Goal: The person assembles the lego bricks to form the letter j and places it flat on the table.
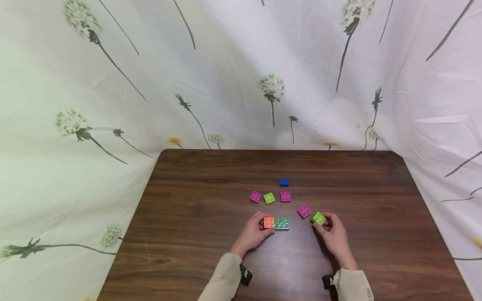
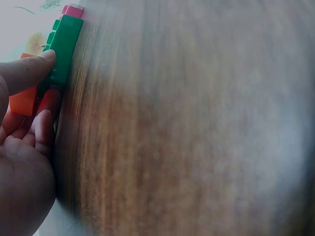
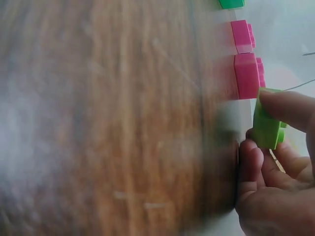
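My left hand point(image 1: 253, 234) grips a long green brick point(image 1: 281, 224) with an orange square brick point(image 1: 269, 222) stacked on its left end. In the left wrist view the thumb lies against the side of the green brick point(image 2: 67, 49), and the orange brick point(image 2: 22, 102) is partly behind the thumb. My right hand point(image 1: 336, 237) pinches a lime green square brick point(image 1: 319, 218) between thumb and fingers. Seen from the right wrist, this lime brick point(image 3: 267, 123) appears held slightly above the tabletop. Just left of it lies a magenta brick point(image 1: 303, 211).
Beyond the hands lie two magenta bricks point(image 1: 255, 197) point(image 1: 285, 197), with another lime brick point(image 1: 269, 198) between them. A blue brick point(image 1: 284, 182) sits farther back. The dark wooden table point(image 1: 188, 234) meets a flower-printed curtain point(image 1: 233, 83) behind it.
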Demonstrator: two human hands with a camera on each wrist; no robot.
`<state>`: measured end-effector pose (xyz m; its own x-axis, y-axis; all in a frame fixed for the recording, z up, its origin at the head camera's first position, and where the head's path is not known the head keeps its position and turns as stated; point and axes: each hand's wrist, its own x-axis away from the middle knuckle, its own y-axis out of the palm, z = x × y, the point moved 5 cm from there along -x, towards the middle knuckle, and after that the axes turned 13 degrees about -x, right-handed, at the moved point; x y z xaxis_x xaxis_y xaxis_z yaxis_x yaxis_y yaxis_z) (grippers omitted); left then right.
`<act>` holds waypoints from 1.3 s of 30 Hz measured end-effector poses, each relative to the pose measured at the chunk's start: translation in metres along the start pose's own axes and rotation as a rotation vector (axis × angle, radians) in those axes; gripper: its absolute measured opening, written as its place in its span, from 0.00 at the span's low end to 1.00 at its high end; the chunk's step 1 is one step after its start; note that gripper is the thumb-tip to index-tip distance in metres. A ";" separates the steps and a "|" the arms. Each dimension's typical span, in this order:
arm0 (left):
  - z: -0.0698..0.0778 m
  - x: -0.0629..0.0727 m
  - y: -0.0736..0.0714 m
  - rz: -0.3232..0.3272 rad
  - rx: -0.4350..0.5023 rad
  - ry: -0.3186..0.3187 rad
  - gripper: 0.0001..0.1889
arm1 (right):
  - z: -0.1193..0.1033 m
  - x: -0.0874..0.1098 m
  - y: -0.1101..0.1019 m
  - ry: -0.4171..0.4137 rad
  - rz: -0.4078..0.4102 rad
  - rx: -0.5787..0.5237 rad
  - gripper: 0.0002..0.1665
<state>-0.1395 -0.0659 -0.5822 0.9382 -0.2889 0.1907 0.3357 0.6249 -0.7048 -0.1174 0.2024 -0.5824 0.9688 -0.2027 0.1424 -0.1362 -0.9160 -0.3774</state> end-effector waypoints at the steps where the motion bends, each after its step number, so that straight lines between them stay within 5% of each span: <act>1: 0.000 0.000 0.000 -0.002 0.000 -0.001 0.19 | -0.001 0.000 0.000 0.003 0.003 -0.013 0.25; 7: -0.001 0.001 0.000 -0.007 0.001 -0.006 0.19 | -0.006 0.005 0.004 -0.042 -0.001 -0.121 0.27; 14: -0.001 0.001 0.002 -0.002 0.002 -0.001 0.19 | -0.018 0.017 0.030 -0.222 -0.129 -0.260 0.26; 19: 0.000 0.000 0.002 0.003 -0.002 -0.002 0.20 | -0.027 0.020 0.047 -0.327 -0.210 -0.207 0.25; 30: -0.002 -0.001 0.002 0.025 -0.013 0.018 0.19 | -0.034 0.010 0.060 -0.309 -0.320 -0.020 0.24; 39: -0.003 -0.001 0.002 0.011 0.001 0.011 0.19 | -0.034 0.006 0.067 -0.299 -0.379 0.020 0.23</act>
<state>-0.1399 -0.0662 -0.5857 0.9410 -0.2896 0.1753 0.3251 0.6291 -0.7061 -0.1278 0.1277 -0.5756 0.9669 0.2552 0.0052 0.2392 -0.8987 -0.3677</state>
